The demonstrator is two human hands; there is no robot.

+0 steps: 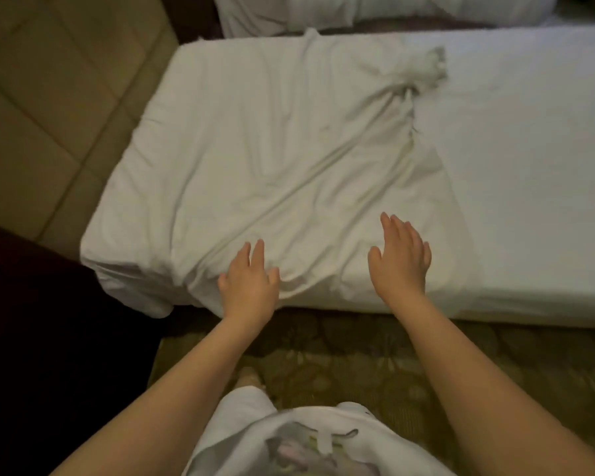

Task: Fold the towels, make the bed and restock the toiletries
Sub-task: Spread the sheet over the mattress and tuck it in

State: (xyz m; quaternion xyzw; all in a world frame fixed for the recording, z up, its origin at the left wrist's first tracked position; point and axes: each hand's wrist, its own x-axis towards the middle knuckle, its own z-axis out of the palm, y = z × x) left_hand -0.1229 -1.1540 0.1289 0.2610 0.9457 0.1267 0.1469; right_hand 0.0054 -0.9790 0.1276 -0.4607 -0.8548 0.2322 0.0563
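Observation:
A white sheet (272, 159) lies creased over the left part of a white mattress (529, 166); its far right corner is bunched into a twisted tuft (430, 68). My left hand (249, 283) lies flat with straight fingers on the sheet near the mattress's front edge. My right hand (401, 259) is flat too, fingers straight and together, on or just above the sheet to the right. Neither hand holds anything.
White pillows (392, 10) lie beyond the mattress at the top. A padded tan headboard or wall panel (49, 97) runs along the left. A dark object (49, 338) fills the lower left. Patterned carpet (375, 355) lies under my feet.

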